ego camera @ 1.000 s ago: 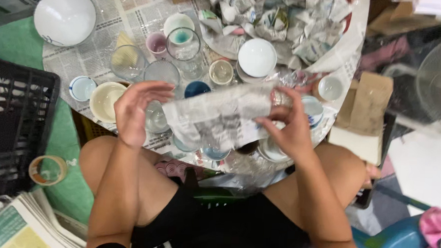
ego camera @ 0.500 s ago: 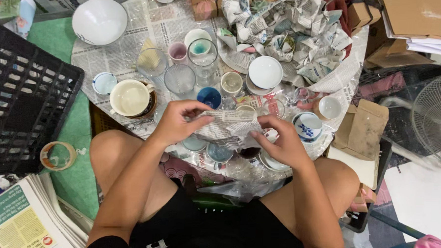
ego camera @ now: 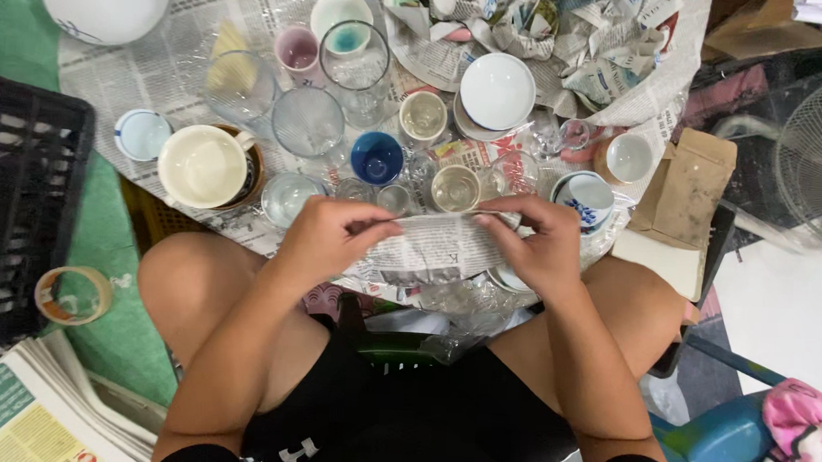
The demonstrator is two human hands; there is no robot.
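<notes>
My left hand [ego camera: 326, 238] and my right hand [ego camera: 538, 246] grip the two ends of a newspaper-wrapped bundle [ego camera: 433, 249] held level over my lap. What is inside the wrap is hidden. Just beyond it, on a low table [ego camera: 150, 72] covered with newspaper, stand several cups and glasses: a blue cup [ego camera: 377, 157], a clear glass [ego camera: 307, 121], a cream bowl [ego camera: 201, 165] and a white bowl [ego camera: 497, 91].
A black plastic crate [ego camera: 20, 195] stands at the left, with a roll of tape [ego camera: 74, 294] and a newspaper stack [ego camera: 34, 409] below it. Crumpled wrapped bundles [ego camera: 549, 29] lie at the table's far side. A fan [ego camera: 816, 156] and cardboard [ego camera: 685, 192] are at right.
My hands have drawn together and folded the wide open newspaper sheet into a narrow bundle. The camera has moved closer over the table.
</notes>
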